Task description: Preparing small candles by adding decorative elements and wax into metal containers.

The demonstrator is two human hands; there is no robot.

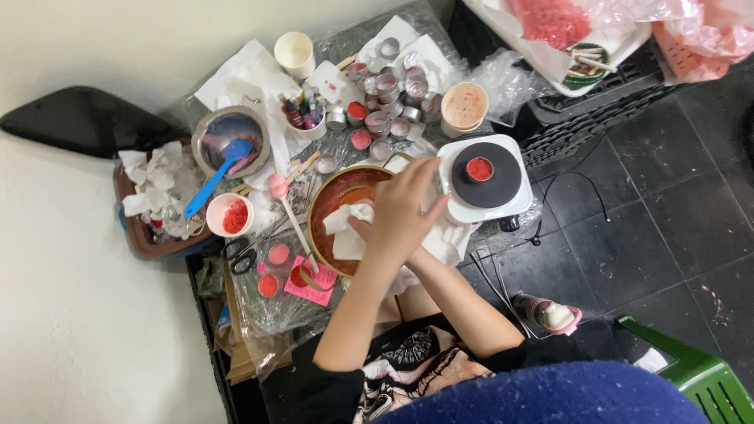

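A round metal pot (320, 202) smeared inside with red-orange residue sits in the middle of the cluttered work surface. My left hand (404, 208) reaches over it and presses a crumpled white tissue (345, 224) against the inside of the pot. My right forearm (459, 302) runs up beneath the left wrist to the pot's near edge. The right hand itself is hidden under the left arm. More white tissue (455, 239) lies beside the pot.
Right of the pot, a small red-filled tin (480, 169) sits on a white hot plate (514, 153). Several small metal tins (393, 102) stand behind, a steel bowl (206, 129) with a blue spatula (216, 177) at left. Scissors (239, 255), a green stool (691, 377).
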